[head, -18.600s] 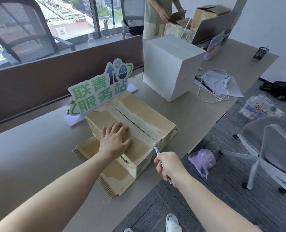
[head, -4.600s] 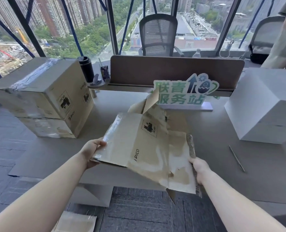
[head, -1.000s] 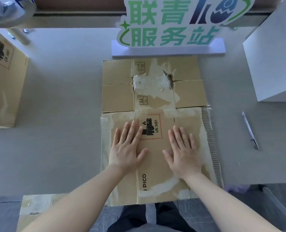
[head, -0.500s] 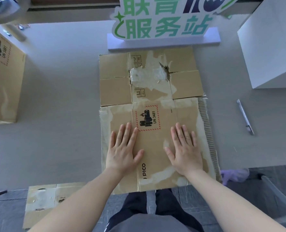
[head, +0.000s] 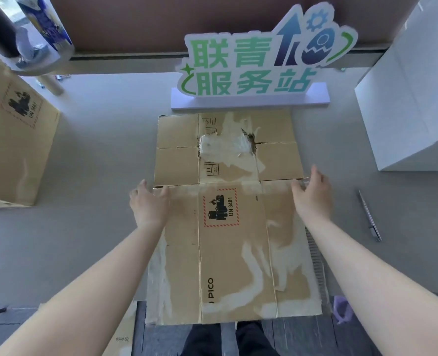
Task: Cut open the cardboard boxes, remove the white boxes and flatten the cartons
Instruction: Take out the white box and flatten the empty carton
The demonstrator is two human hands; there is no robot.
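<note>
A flattened brown carton point(head: 234, 253) with a UN 3481 label lies on the grey desk point(head: 97, 176), its near end hanging over the desk edge. Its torn, taped flaps point toward the sign. My left hand point(head: 149, 204) holds the carton's left edge at the fold line, thumb on top. My right hand point(head: 312, 196) holds the right edge at the same height. A large white box point(head: 407, 111) stands at the right. A sealed cardboard box point(head: 15, 142) stands at the left. The thin metal cutter point(head: 369, 217) lies on the desk to the right.
A green and blue standing sign point(head: 251, 65) is just behind the carton, in front of a brown partition. A dark cup and a bottle point(head: 43, 24) are at the far left. Another flat carton point(head: 120, 332) and a purple bag point(head: 341, 309) lie on the floor.
Both hands have left the middle of the carton, where they pressed flat, and slid outward and forward to its left and right edges. The view has moved closer.
</note>
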